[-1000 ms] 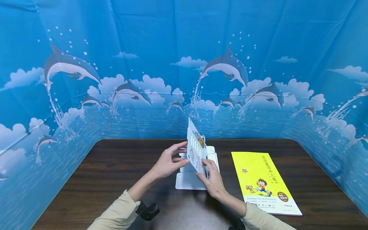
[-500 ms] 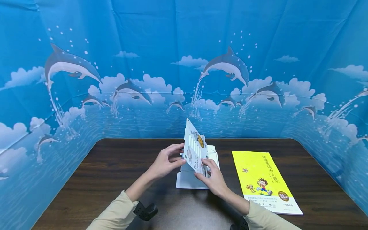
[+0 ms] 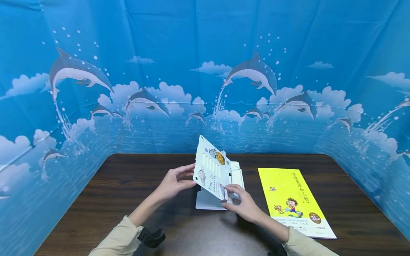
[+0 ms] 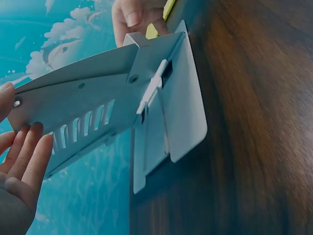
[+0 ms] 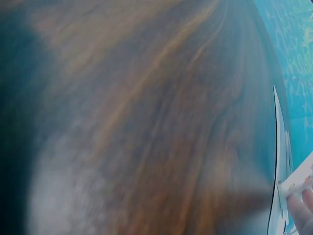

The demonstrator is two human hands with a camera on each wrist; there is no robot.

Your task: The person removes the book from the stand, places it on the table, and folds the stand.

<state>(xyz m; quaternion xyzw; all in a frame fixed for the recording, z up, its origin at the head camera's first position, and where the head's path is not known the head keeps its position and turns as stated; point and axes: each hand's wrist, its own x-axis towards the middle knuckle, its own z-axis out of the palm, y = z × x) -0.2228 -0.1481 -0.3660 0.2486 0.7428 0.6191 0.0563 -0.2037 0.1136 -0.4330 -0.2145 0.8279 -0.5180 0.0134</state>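
Observation:
A white metal book stand (image 3: 209, 163), printed with planets and "Tiny universe", stands mid-table with its panel tilted up to the left above its flat base (image 3: 206, 202). My left hand (image 3: 174, 181) holds the panel's left edge, thumb in front and fingers behind. At the panel's lower right corner, my right hand (image 3: 245, 205) pinches the small ledge between thumb and fingers. The left wrist view shows the slotted back of the panel (image 4: 68, 105) and the hinge (image 4: 152, 88) joining it to the base. Only the right fingers (image 5: 297, 208) show at the right wrist view's edge.
A yellow children's book (image 3: 285, 192) lies flat on the dark wooden table (image 3: 134, 177), right of the stand. Behind the table's far edge hangs a blue curtain (image 3: 179, 71) printed with dolphins. A black wrist strap (image 3: 152, 238) is on the left forearm.
The stand's panel has swung down to the left, and its printed face shows more broadly. My left hand has moved left with it. My right hand has shifted slightly right and down.

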